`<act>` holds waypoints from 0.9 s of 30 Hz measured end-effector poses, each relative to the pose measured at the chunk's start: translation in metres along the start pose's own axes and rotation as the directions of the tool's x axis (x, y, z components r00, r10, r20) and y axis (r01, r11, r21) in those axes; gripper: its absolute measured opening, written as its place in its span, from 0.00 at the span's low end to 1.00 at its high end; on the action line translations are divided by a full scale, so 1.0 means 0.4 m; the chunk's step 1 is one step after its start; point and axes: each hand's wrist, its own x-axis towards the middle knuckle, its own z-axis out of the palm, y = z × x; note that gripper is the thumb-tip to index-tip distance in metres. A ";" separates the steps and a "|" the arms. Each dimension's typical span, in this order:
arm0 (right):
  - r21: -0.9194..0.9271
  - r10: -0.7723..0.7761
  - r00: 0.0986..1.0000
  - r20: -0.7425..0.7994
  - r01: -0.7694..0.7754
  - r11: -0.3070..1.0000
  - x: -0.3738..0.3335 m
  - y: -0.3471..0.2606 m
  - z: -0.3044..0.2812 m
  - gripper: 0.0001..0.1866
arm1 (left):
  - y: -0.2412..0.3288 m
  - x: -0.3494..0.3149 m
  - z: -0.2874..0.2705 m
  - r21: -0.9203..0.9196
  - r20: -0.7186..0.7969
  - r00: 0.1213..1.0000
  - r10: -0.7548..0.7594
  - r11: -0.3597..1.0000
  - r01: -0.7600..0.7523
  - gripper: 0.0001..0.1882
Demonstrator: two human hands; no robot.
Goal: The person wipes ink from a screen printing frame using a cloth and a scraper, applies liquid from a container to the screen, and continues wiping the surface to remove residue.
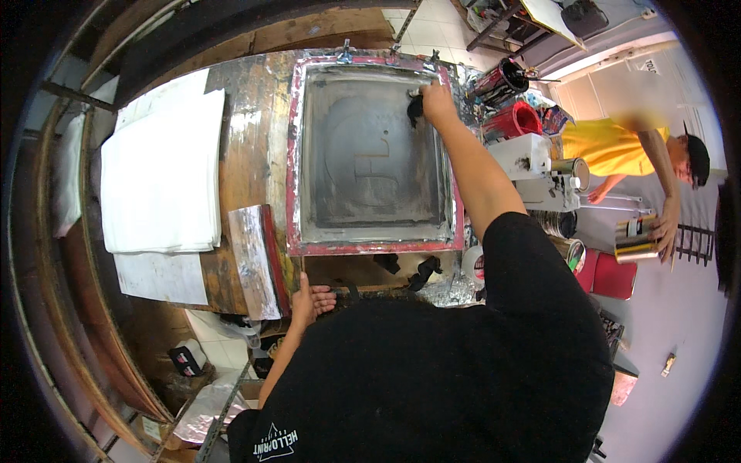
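A silk-screen frame (pixel 296 154) with a red, ink-smeared border lies on the wooden table. Its mesh (pixel 363 201) is dark grey, with a faint rounded outline and brownish lines in the middle. At the mesh's far right corner my right hand (pixel 438 106) is closed on a small black-stained rag (pixel 415 109), a pale bit of it showing by the fingers. My left hand (pixel 311 299) rests at the table's near edge, fingers stretched out, holding nothing. Just beyond it to the left lies a squeegee (pixel 255 262) with a pale, ink-marked side and a dark red strip.
A stack of white sheets (pixel 162 170) covers the table's left side. Ink cans, a red tub (pixel 513 121) and white jugs (pixel 525 157) crowd the right. Black scraps (pixel 424 274) lie near the frame. A person in a yellow shirt (pixel 602 147) holds a can (pixel 634 239) at the right.
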 end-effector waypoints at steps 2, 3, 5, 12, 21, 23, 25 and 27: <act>0.024 0.018 0.987 0.161 -0.022 0.999 0.052 -0.020 -0.017 0.13 | -0.004 0.004 0.002 0.002 -0.012 1.000 -0.005 1.000 0.005 0.51; 0.029 0.036 0.970 0.240 -0.044 0.999 0.067 -0.027 -0.028 0.13 | -0.003 0.004 0.000 0.012 -0.030 0.999 -0.016 1.000 0.017 0.52; -0.081 0.047 0.964 0.263 -0.026 0.996 0.071 0.015 0.047 0.14 | 0.011 0.001 0.015 0.037 -0.022 0.999 -0.026 0.999 0.027 0.53; 0.056 0.130 0.979 0.158 -0.140 0.989 -0.008 -0.027 -0.004 0.11 | 0.014 -0.015 0.019 0.149 -0.055 0.998 -0.033 0.988 0.041 0.54; 0.156 0.180 0.935 0.305 -0.235 0.959 -0.386 -0.181 -0.124 0.13 | 0.465 -0.391 0.631 0.643 0.718 0.552 0.424 -0.100 -0.759 0.26; 0.943 0.299 0.954 0.025 -0.122 0.308 -0.480 -0.233 -0.231 0.17 | 0.515 -0.417 0.888 0.152 0.980 0.030 0.197 -0.643 -0.750 0.32; 1.000 0.364 0.931 0.019 -0.023 0.006 -0.484 -0.253 -0.258 0.21 | 0.521 -0.436 1.127 0.077 0.995 0.005 0.100 -0.734 -0.675 0.31; 0.920 0.390 0.913 0.118 -0.249 0.304 -0.472 -0.214 -0.185 0.25 | 0.499 -0.425 1.369 0.086 0.985 0.170 -0.016 -0.811 -0.578 0.24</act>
